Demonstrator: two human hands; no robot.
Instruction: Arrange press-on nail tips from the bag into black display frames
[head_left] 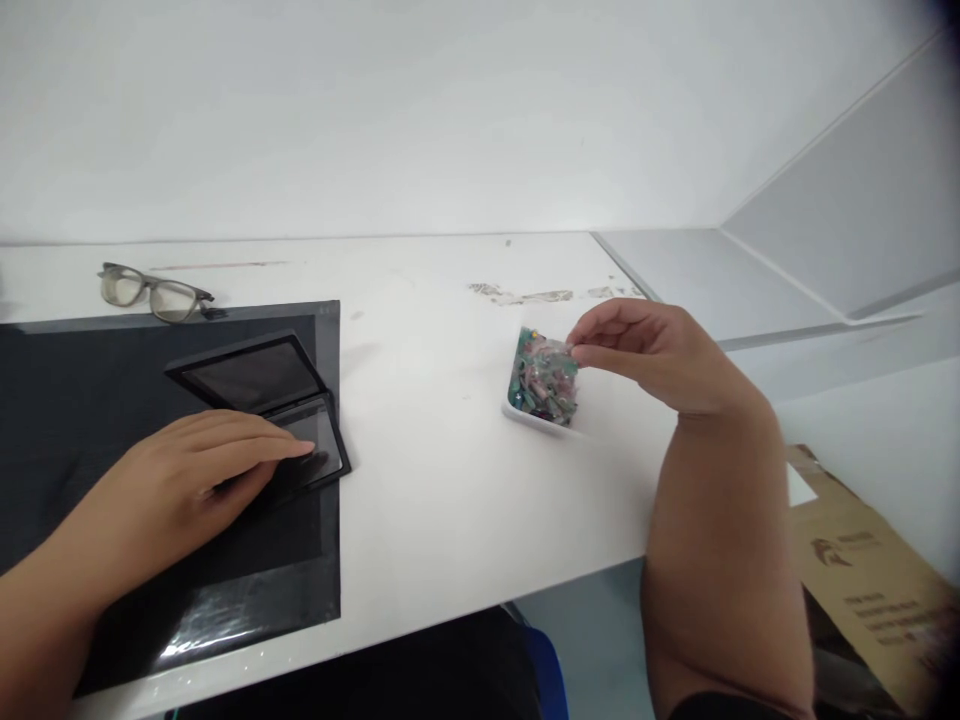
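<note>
A black hinged case [336,425] with see-through film windows stands opened on a black mat. My left hand [202,465] lies over its lower half with fingers stretched out, the fingertips at the lower window; the thumb is partly hidden. To the right, a small white container [536,420] holds a heap of crinkled clear plastic and small green, pink and dark pieces [544,385]. My right hand [637,345] reaches the heap's upper right edge. Its thumb and index finger pinch what looks like a clear plastic packet there, the other fingers curled.
Eyeglasses [154,290] lie at the black mat's [45,400] back edge. The white table [420,450] has worn patches near the wall. A brown cardboard item [862,560] is below at right, with a blue-edged dark seat [547,670] under the front edge.
</note>
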